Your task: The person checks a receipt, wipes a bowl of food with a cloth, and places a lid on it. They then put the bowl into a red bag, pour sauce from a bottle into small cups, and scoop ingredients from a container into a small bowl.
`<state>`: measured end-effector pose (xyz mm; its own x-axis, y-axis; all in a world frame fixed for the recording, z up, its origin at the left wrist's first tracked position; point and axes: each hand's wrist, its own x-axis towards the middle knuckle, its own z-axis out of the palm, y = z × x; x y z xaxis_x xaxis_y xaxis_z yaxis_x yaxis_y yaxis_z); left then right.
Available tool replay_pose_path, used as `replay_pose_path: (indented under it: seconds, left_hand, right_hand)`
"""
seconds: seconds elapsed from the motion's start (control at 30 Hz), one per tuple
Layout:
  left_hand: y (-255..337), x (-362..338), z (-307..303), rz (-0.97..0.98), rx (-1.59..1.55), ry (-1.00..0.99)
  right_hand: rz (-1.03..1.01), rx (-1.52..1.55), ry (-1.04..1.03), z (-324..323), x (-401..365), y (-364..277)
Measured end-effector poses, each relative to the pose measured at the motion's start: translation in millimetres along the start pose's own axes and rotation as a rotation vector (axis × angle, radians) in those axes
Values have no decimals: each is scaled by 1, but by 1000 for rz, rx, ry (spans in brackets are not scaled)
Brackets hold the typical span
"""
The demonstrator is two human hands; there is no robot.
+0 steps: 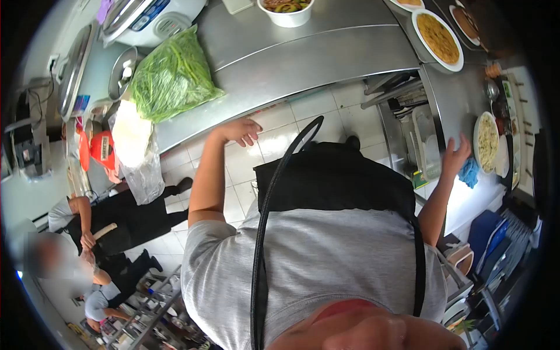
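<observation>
A long steel tabletop (315,58) ran across the top of the view, its front edge dropping to a white tiled floor (256,157); a second tabletop (461,99) met it at the right, and the person, in a grey shirt and black apron, stood in the open corner between the two; open floor stretched to the left as far as two co-workers (116,216), low down and well apart from the person; a clear bag of green stalks (172,79) lay near the long tabletop's front edge; a plate of pale noodles (487,142), round and white-rimmed, sat on the second tabletop, with a blue cloth (468,172) just beside it; the right hand (456,156) was raised just beside that plate, fingers spread and holding nothing; whether it touched the rim could not be told; the left hand (239,131) hung at the long tabletop's edge, fingers loosely curled, empty.
</observation>
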<state>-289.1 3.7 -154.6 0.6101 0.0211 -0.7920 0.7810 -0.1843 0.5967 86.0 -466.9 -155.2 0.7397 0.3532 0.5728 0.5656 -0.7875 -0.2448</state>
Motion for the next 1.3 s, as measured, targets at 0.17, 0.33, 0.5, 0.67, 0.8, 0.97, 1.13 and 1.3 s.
replay_pose_path:
  seconds: [0.17, 0.33, 0.5, 0.67, 0.8, 0.97, 1.13, 1.3]
  left_hand:
    - [-104, 72, 30, -14, 557, 908]
    - [-65, 104, 23, 57, 664, 768]
    - [-59, 144, 17, 177, 590, 1002]
    - [-48, 115, 14, -87, -150, 295]
    - [-65, 107, 25, 158, -171, 235]
    - [-33, 62, 36, 235, -227, 253]
    - [-28, 60, 46, 54, -604, 223]
    - [-45, 89, 54, 86, -580, 405]
  right_hand:
    - [-51, 333, -546, 32, 6, -72]
    - [-204, 341, -886, 54, -11, -132]
    - [-218, 610, -1270, 102, -56, -188]
    - [318, 843, -1859, 143, -97, -256]
    - [518, 836, -2000, 134, -122, -322]
    - [448, 1010, -1999, 150, -160, -349]
    - [-444, 545, -1599, 180, -131, -317]
    - [-690, 314, -1314, 116, 12, -252]
